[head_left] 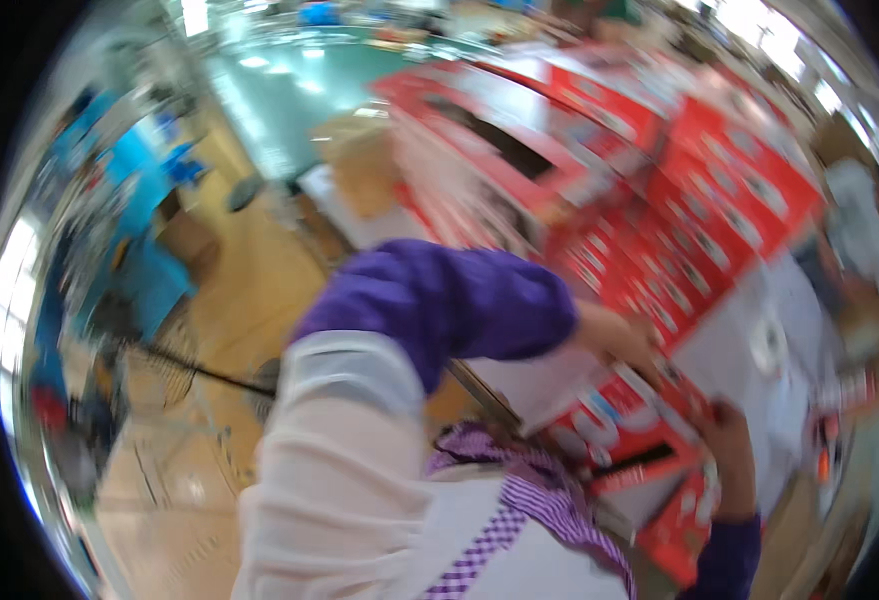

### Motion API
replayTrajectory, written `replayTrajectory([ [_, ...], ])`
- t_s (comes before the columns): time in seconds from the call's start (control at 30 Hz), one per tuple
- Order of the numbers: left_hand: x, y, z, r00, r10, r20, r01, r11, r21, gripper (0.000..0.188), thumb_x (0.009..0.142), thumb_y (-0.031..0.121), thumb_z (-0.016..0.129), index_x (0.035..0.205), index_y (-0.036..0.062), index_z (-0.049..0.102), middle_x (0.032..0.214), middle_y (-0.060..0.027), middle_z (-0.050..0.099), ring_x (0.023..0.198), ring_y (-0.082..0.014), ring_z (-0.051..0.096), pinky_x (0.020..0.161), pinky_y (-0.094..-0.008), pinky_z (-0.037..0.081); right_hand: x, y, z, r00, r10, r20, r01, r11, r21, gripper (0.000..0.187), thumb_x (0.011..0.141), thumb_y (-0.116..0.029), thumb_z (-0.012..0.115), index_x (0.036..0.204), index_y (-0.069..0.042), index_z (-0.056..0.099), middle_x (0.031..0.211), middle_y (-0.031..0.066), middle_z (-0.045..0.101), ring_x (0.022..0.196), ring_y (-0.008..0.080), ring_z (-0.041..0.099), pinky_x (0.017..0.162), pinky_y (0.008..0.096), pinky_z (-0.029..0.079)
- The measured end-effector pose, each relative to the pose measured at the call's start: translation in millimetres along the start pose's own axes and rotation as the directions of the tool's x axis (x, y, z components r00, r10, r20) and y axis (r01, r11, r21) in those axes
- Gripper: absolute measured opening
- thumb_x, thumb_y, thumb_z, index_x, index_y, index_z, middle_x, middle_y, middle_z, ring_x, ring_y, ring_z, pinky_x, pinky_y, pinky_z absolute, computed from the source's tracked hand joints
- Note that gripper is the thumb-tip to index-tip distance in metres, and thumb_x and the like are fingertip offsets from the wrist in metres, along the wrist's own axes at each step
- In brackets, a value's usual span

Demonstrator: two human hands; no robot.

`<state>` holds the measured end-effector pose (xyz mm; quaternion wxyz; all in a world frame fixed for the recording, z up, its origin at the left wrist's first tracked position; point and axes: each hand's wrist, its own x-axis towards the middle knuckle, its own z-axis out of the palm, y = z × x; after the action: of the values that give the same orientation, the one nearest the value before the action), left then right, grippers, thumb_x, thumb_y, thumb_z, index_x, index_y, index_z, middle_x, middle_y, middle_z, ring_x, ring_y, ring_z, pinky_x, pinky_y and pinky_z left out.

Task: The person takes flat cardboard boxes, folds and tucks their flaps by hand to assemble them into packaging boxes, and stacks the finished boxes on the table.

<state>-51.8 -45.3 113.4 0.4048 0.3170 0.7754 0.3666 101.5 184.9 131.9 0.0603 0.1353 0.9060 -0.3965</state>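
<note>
A red printed cardboard box (600, 425) lies close in front of me, with white lettering and a dark slot in its face. My left hand (622, 342) reaches across from the left in a purple sleeve, its fingers bent over the box's far edge. On the right side, my right hand (730, 440) is closed on the box near its corner. Motion blur softens the fingers of both hands. Just beyond the hands lie stacks of red printed cartons (705, 215), and a larger red-and-white box with a dark opening (500, 145) stands behind to the left.
White sheeting covers the worktable (750, 300), where a white roll (768, 345) sits to the right. A green table (290, 95) stands far left. A person (860, 220) is at the right. On the left floor are a brown carton (188, 240) and a fan (160, 370).
</note>
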Motion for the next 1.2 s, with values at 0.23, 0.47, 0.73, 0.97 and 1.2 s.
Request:
replayTrajectory([
  [0.23,-5,18,-29,0.955,-0.087,0.283,0.103,0.994,-0.043,0.055,0.070,0.042,0.081,0.107,0.0053,0.063,0.064,-0.0030,0.056,0.050,-0.0110,0.051,0.042,-0.0271,0.038,-9,-19,-9,0.991,0.079,0.106,-0.096,0.980,0.171,0.031,0.079,-0.023,0.076,0.091,0.001,0.061,0.070,0.0022,0.060,0.062,0.0083,0.056,0.053,0.0257,0.046],
  [0.47,-9,45,-14,0.952,-0.195,0.235,0.140,0.962,0.233,0.044,0.081,0.030,0.075,0.115,0.0068,0.059,0.070,-0.0037,0.059,0.044,-0.0090,0.047,0.039,-0.0251,0.037,-20,-25,-14,0.990,0.074,0.121,-0.072,0.997,-0.024,0.032,0.086,-0.026,0.070,0.091,0.004,0.061,0.073,0.0053,0.062,0.057,0.0094,0.055,0.054,0.0272,0.045],
  [0.73,-47,28,14,0.948,0.317,0.016,-0.315,0.933,0.175,0.072,0.072,0.005,0.081,0.131,0.0046,0.041,0.120,-0.0079,0.053,0.117,-0.0155,0.049,0.099,-0.0310,0.043,-48,5,-19,0.999,-0.040,0.036,0.037,0.996,0.075,0.029,0.095,-0.025,0.055,0.098,0.003,0.062,0.077,0.0112,0.062,0.070,0.0151,0.054,0.067,0.0301,0.045],
  [0.97,-30,22,16,0.922,0.385,0.042,-0.376,0.917,-0.132,0.074,0.069,0.005,0.083,0.130,0.0034,0.043,0.119,-0.0062,0.053,0.116,-0.0143,0.050,0.098,-0.0293,0.043,-62,-17,-25,1.000,0.022,-0.008,-0.022,1.000,0.020,0.038,0.090,-0.031,0.061,0.108,0.003,0.060,0.086,0.0175,0.066,0.076,0.0300,0.062,0.072,0.0361,0.047],
  [1.2,-8,63,45,0.896,0.425,0.127,-0.427,0.904,-0.016,0.085,0.072,0.014,0.082,0.142,0.0061,0.035,0.122,-0.0098,0.052,0.088,-0.0107,0.058,0.078,-0.0265,0.050,-94,-24,-40,0.974,-0.190,-0.126,0.157,0.959,-0.238,0.060,0.070,-0.038,0.075,0.111,0.003,0.059,0.091,0.0182,0.065,0.082,0.0356,0.062,0.076,0.0414,0.049],
])
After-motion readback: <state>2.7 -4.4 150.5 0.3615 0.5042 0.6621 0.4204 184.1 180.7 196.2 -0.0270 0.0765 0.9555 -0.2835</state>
